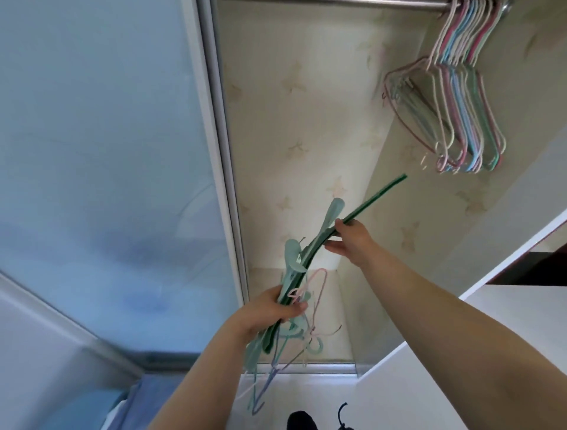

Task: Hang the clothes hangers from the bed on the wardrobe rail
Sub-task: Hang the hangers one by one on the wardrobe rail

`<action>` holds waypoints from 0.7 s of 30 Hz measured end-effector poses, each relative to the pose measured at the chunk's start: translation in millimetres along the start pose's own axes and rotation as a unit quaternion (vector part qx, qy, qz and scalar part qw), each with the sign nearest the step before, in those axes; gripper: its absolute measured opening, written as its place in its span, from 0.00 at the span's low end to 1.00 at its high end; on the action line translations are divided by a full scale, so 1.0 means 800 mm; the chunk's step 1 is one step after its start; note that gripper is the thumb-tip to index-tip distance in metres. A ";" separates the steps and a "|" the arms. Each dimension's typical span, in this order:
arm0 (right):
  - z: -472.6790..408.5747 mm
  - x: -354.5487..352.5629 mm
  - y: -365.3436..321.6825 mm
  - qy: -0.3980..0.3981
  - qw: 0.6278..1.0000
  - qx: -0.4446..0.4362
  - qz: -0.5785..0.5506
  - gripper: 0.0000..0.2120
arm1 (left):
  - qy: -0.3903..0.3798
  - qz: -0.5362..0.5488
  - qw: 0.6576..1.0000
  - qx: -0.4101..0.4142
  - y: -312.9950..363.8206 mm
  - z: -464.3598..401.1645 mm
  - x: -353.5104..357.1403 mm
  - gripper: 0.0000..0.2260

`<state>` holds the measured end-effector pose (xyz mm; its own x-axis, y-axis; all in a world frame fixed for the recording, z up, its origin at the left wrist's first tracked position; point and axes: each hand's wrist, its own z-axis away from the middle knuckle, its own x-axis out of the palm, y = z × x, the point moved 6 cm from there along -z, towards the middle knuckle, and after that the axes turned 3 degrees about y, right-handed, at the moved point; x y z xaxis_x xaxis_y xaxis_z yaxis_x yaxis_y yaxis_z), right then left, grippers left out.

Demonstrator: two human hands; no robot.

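My left hand [270, 310] grips a bundle of hangers [291, 276], mint green, pink and lilac, low in the open wardrobe. My right hand [352, 241] pinches a dark green hanger [376, 198] that sticks up to the right out of the bundle. The metal wardrobe rail [337, 3] runs along the top edge. Several pastel hangers [460, 101] hang on the rail at its right end, above and to the right of my right hand.
A frosted sliding door [107, 153] with a metal frame [224, 153] fills the left side. The wardrobe's back wall [306, 122] has star-patterned paper. A white panel [460, 353] stands at the lower right. A dark shoe [302, 420] shows at the bottom edge.
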<state>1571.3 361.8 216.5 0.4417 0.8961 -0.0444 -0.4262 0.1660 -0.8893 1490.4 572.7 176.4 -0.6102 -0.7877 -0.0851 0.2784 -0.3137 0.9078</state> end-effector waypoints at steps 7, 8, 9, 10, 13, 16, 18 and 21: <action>0.010 -0.017 0.004 0.089 0.995 -0.024 0.033 0.11 | 0.016 0.052 0.999 0.005 0.000 -0.003 0.002 0.18; 0.011 -0.019 0.002 0.095 0.994 -0.031 0.036 0.10 | 0.012 0.063 0.998 0.006 -0.002 -0.005 0.002 0.18; 0.013 -0.022 0.001 0.101 0.994 -0.036 0.035 0.09 | 0.002 0.079 0.997 0.008 -0.002 -0.006 0.003 0.18; 0.013 -0.025 0.001 0.105 0.993 -0.038 0.031 0.09 | -0.008 0.096 0.995 0.011 -0.002 -0.007 0.004 0.19; 0.019 -0.032 0.008 0.104 0.994 -0.033 -0.020 0.06 | -0.034 0.106 0.993 0.027 0.002 -0.011 0.006 0.26; 0.025 -0.037 0.022 0.101 0.988 -0.026 -0.110 0.08 | -0.053 0.110 0.992 0.033 0.003 -0.014 0.010 0.29; 0.025 -0.041 0.031 0.104 0.985 -0.020 -0.137 0.08 | -0.064 0.128 0.989 0.030 0.004 -0.014 0.012 0.32; 0.028 -0.040 0.038 0.109 0.986 -0.017 -0.127 0.10 | -0.076 0.126 0.989 0.033 0.007 -0.014 0.017 0.39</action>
<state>1526.6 347.4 201.0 0.6911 0.7174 0.0877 -0.2552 0.3557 -0.8991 1491.9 554.6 175.8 -0.6329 -0.7463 0.2059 0.3903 -0.0779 0.9174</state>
